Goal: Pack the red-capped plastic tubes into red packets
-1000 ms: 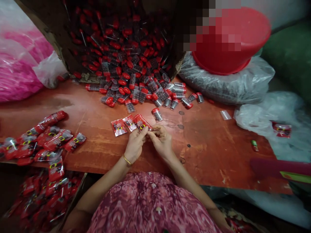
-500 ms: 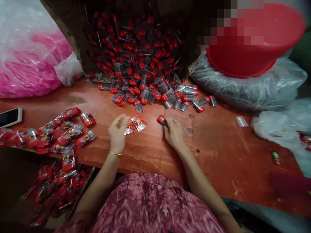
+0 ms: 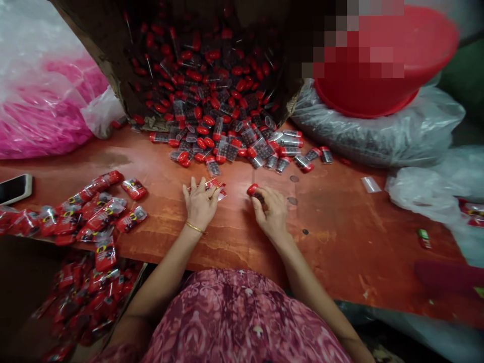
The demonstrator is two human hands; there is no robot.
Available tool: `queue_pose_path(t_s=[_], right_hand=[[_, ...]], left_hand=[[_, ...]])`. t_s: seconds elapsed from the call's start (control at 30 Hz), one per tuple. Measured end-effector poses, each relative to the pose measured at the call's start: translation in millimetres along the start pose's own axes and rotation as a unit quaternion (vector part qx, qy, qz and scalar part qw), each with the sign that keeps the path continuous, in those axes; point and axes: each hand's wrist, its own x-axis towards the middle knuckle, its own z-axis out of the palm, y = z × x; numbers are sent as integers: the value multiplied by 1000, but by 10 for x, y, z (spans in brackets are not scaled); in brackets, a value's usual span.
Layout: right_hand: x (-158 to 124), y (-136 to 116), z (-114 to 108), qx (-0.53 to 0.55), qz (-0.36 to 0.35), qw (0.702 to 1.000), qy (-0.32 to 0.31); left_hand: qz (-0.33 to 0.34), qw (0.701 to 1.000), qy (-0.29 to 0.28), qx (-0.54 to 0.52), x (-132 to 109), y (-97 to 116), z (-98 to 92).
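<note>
My left hand (image 3: 199, 200) lies on small red printed packets (image 3: 218, 187) in the middle of the orange-brown table (image 3: 340, 237), its fingers spread over them. My right hand (image 3: 270, 207) is curled round a small clear tube with a red cap (image 3: 252, 189), just right of the packets. Beyond both hands, several more red-capped tubes (image 3: 227, 143) spill out of a tipped cardboard box (image 3: 109, 65) onto the table.
A heap of filled red packets (image 3: 86, 209) lies at the left, with more in a box below the table edge (image 3: 83, 297). A phone (image 3: 14, 187) sits far left. Pink-filled plastic bags (image 3: 41, 106), a red basin (image 3: 381, 65) on a dark bag, and clear bags stand around.
The hands, joined over a packet a second ago, have parted. My right hand has picked up a tube. My left hand has come down onto the packets. One more packet lies by the left heap.
</note>
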Motion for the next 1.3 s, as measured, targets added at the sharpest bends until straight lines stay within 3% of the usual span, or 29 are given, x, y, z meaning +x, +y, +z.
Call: queue_pose_path(t_s=[0.1, 0.2, 0.27, 0.33, 0.4, 0.47, 0.53, 0.63, 0.73, 0.8, 0.9, 0.97, 1.07, 1.17, 1.23, 1.3], right_hand=[[58, -273, 65, 167, 84, 982, -39], [125, -454, 165, 341, 179, 920, -78], [154, -504, 196, 392, 203, 895, -59], [151, -513, 189, 391, 203, 897, -21], [112, -501, 163, 367, 191, 910, 2], [46, -489, 142, 331, 172, 928, 7], [-27, -487, 139, 299, 153, 942, 7], [-110, -496, 161, 270, 126, 955, 13], [-130, -485, 169, 243, 97, 965, 14], [-103, -438, 140, 220, 75, 973, -3], [-14, -275, 50, 126, 31, 991, -28], [49, -117, -9, 3, 47, 999, -21], [83, 102, -42, -130, 109, 985, -21], [17, 181, -43, -79, 110, 990, -36], [-59, 134, -85, 30, 133, 990, -29], [-137, 29, -185, 164, 184, 968, -36]], left_hand=[[27, 998, 12, -52, -63, 122, -73], [58, 992, 19, -108, -122, 211, -126], [59, 986, 29, -153, -158, 235, -147], [24, 976, 25, -216, -197, 242, -159], [-44, 951, -40, -302, -239, 254, -164], [-130, 889, -145, -414, -283, 291, -157], [-203, 797, -198, -532, -322, 350, -144], [-281, 680, -177, -653, -354, 429, -129], [-323, 619, -185, -692, -342, 441, -127], [-330, 608, -183, -699, -310, 422, -128], [-333, 614, -148, -701, -234, 396, -134], [-337, 621, -117, -698, -180, 397, -140], [-329, 624, -87, -703, -126, 424, -146], [-311, 628, -80, -708, -117, 458, -135], [-307, 629, -84, -709, -125, 467, -120], [-305, 630, -95, -708, -133, 461, -105]])
